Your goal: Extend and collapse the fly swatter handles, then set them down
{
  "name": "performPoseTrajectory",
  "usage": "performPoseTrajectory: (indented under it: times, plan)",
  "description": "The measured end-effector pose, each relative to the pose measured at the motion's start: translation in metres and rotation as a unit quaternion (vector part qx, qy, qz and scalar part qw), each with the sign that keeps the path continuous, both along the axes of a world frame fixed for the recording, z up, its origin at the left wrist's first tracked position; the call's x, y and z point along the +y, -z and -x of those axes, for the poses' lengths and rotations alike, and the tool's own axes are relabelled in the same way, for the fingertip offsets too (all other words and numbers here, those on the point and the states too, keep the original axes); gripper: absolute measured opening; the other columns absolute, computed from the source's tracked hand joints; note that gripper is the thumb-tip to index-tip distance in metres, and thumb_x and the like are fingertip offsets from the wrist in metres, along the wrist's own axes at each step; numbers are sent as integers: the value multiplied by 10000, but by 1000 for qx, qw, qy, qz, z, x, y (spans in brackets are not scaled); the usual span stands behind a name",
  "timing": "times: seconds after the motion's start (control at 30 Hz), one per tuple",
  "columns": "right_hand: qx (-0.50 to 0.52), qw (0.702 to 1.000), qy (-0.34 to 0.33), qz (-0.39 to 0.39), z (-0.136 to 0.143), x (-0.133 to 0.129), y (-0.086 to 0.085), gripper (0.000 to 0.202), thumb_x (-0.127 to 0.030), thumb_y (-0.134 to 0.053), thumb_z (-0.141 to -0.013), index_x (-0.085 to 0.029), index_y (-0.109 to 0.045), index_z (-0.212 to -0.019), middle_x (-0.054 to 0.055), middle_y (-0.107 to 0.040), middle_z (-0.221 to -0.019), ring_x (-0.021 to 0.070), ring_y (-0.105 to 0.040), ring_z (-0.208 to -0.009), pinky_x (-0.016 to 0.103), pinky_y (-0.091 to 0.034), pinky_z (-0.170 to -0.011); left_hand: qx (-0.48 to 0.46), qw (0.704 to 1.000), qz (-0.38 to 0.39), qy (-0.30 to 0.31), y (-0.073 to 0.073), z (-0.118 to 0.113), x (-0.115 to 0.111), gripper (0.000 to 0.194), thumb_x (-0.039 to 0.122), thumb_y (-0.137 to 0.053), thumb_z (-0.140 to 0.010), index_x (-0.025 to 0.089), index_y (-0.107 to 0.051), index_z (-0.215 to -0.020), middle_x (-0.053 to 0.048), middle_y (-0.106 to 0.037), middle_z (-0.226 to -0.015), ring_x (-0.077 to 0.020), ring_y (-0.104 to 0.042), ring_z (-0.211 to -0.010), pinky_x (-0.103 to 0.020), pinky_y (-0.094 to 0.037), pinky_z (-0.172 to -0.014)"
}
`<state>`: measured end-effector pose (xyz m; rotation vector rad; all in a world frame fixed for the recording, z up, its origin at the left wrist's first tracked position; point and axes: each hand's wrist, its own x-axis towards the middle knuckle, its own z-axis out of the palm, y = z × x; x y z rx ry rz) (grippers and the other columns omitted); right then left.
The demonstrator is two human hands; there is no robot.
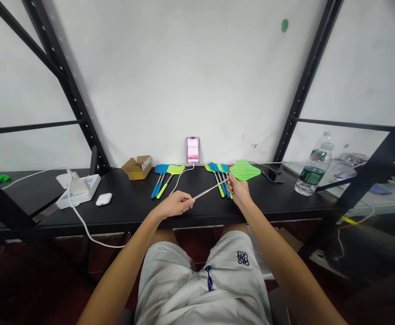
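Note:
A green mesh fly swatter point(245, 170) with a thin metal rod is held above the black table point(116, 212). My left hand point(176, 204) is closed round the rod's lower end, the handle hidden in the fingers. Close to the mesh head, my right hand point(238, 187) grips the rod. Beyond my left hand lie blue spatula-like tools point(162, 169) and a yellow-green one point(175, 169). Several more blue and green ones point(218, 169) lie side by side behind my right hand, partly covered by it.
A phone point(193, 150) leans upright against the wall. An open cardboard box point(137, 168), a white earbud case point(104, 199) and a power strip point(82, 192) are at left. Water bottles point(314, 169) and a dark phone point(272, 175) stand or lie at right. White cables cross the table.

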<state>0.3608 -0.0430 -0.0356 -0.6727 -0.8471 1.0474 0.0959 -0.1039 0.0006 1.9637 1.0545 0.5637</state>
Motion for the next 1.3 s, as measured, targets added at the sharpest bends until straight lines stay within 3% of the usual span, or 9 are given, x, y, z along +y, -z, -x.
performPoseTrajectory:
  times: [0.3, 0.57, 0.8, 1.0, 1.1, 1.3]
  plan:
    - [19, 997, -61, 49, 2, 3, 4, 369, -432, -816, -647, -138, -638, -782, -9, -574, -599, 62, -451, -424, 184, -294, -327, -1, 1000, -17, -17, 13, 1, 13, 360, 478, -472, -875, 152, -569, -757, 26, -539, -555, -70, -466, -394, -190, -341, -419]
    - [30, 996, -68, 49, 0, 3, 4, 315, -421, -762, -703, -138, -636, -760, -5, -573, -586, 69, -459, -430, 189, -302, -339, -39, 998, 39, 16, 14, 5, 16, 350, 486, -523, -859, 149, -555, -768, 29, -539, -558, -81, -496, -415, -185, -371, -388]
    - [25, 998, 17, 51, 5, -5, -5, 303, -425, -711, -737, -150, -594, -691, -12, -542, -538, 68, -442, -407, 190, -288, -331, -30, 999, 13, 21, 10, 4, 12, 351, 488, -518, -863, 155, -544, -752, 41, -514, -516, -93, -506, -395, -195, -381, -377]
    - [32, 998, 54, 27, 6, -16, -18, 255, -373, -705, -716, -144, -603, -673, -29, -518, -516, 50, -399, -387, 187, -253, -321, 4, 999, -39, -1, -2, 0, -1, 320, 449, -498, -874, 160, -562, -753, 45, -509, -505, -81, -472, -378, -184, -318, -371]
    - [24, 998, 51, 16, 19, -23, -18, 239, -361, -693, -719, -145, -600, -677, -33, -514, -506, 50, -389, -374, 188, -231, -312, 6, 998, -56, -11, -8, -4, -8, 307, 428, -496, -873, 157, -565, -746, 45, -511, -511, -76, -474, -384, -185, -331, -398]
    - [11, 1000, -4, 2, 71, -45, -9, 278, -410, -664, -761, -151, -589, -693, -33, -514, -502, 54, -378, -344, 188, -215, -307, -9, 997, -67, -31, -11, -14, -16, 290, 398, -473, -874, 157, -558, -738, 46, -508, -511, -78, -477, -381, -190, -345, -408]
